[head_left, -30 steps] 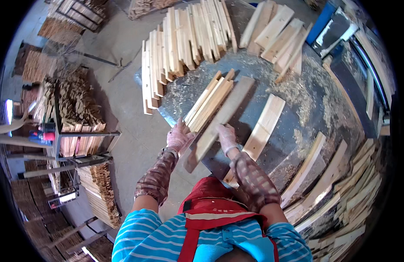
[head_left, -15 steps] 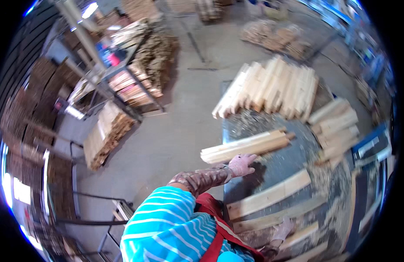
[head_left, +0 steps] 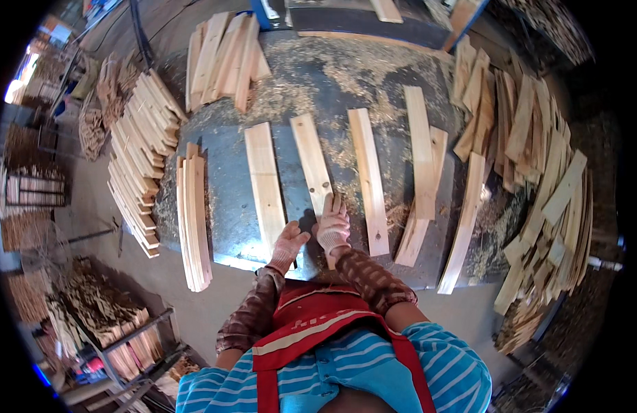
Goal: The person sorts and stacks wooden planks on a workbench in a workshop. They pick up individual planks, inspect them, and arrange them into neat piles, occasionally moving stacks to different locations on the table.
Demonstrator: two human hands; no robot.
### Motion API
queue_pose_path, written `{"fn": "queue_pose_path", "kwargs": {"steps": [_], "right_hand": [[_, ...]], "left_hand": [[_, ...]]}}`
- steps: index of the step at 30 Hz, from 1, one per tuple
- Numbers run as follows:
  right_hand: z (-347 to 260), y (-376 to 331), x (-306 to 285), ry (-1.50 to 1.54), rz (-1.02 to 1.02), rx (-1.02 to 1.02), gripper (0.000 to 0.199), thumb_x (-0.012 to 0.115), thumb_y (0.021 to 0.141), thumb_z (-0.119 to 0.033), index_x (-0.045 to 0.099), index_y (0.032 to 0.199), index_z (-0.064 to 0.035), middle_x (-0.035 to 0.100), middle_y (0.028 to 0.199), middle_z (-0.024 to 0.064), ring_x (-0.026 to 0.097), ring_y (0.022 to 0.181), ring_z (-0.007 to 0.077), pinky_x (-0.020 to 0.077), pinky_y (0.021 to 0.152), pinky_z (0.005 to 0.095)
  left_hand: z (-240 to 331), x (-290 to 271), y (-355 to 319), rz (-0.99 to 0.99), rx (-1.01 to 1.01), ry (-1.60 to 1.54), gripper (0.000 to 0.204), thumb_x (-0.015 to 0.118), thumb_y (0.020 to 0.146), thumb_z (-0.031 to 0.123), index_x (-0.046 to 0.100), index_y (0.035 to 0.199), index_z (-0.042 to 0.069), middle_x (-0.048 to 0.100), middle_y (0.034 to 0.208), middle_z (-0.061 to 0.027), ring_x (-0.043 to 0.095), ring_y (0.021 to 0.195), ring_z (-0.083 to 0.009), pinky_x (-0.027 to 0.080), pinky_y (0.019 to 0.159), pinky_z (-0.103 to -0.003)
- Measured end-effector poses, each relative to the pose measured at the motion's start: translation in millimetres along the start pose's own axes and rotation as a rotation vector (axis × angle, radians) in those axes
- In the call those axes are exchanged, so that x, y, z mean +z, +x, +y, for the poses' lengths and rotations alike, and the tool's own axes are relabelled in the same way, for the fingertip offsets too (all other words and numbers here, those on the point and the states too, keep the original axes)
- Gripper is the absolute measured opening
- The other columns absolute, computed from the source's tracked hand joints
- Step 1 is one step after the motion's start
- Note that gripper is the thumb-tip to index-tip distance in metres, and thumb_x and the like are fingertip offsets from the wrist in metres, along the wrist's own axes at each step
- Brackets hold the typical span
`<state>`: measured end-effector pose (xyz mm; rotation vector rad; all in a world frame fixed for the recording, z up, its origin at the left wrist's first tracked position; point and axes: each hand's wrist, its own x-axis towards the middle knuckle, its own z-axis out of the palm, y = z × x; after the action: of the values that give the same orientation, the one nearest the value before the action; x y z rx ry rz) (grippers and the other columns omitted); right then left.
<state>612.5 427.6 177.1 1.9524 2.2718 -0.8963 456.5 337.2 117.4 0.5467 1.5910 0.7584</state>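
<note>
Both my hands wear pale knitted gloves, and brown patterned sleeves cover my forearms. My right hand (head_left: 333, 228) is on the near part of a knotted wooden board (head_left: 309, 153), its fingers along the board's right edge. To its left, my left hand (head_left: 288, 244) hovers by or touches the near end of a plain wooden board (head_left: 264, 175); its thumb stands apart from the fingers and I see nothing held in it. Another board (head_left: 368, 180) lies just right of my right hand. Two crossed boards (head_left: 420, 158) and a single board (head_left: 463, 224) lie farther right.
On the dark, sawdust-strewn table (head_left: 225, 158), a narrow bundle of boards (head_left: 193, 220) stands left, beside a long row of boards (head_left: 145, 151). More boards (head_left: 225, 58) lie at far left. A loose heap (head_left: 549, 206) fills the right side. A machine edge (head_left: 373, 38) bounds the back.
My view has swung round to the right, toward the table. My left hand has left the bundle of boards, and both hands are now close together over the middle boards.
</note>
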Motion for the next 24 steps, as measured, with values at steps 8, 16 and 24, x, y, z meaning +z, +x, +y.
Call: {"fn": "queue_pose_path", "kwargs": {"steps": [8,16,24], "right_hand": [[45,-4,-6,0.356,-0.170,-0.057,0.076,0.053,0.092,-0.057,0.036,0.155,-0.0193,0.030,0.162,0.0156,0.035,0.145,0.0349,0.0316,0.118,0.0492],[149,-41,-3,-0.028,0.138,0.280,0.099,0.077,0.076,-0.036,0.024,0.158,-0.0177,0.040,0.153,0.0233,0.042,0.139,0.0405,0.0396,0.113,0.0456],[89,-54,-25,0.508,0.245,0.109,0.068,0.066,0.083,-0.032,0.047,0.146,-0.0142,0.052,0.142,0.0122,0.057,0.123,0.0374,0.0525,0.096,0.0464]], "left_hand": [[46,46,-35,-0.512,-0.245,-0.531,0.054,0.074,0.088,0.027,0.057,0.133,0.003,0.068,0.122,-0.0102,0.067,0.110,-0.0248,0.056,0.094,-0.043],[48,62,-28,-0.499,-0.217,-0.466,0.048,0.067,0.087,0.010,0.057,0.131,-0.004,0.069,0.119,-0.0164,0.068,0.105,-0.0327,0.057,0.093,-0.047],[22,89,-1,-0.092,0.172,-0.226,0.054,0.066,0.097,0.027,0.049,0.140,-0.002,0.062,0.130,-0.0128,0.061,0.117,-0.0237,0.047,0.104,-0.036]]}}
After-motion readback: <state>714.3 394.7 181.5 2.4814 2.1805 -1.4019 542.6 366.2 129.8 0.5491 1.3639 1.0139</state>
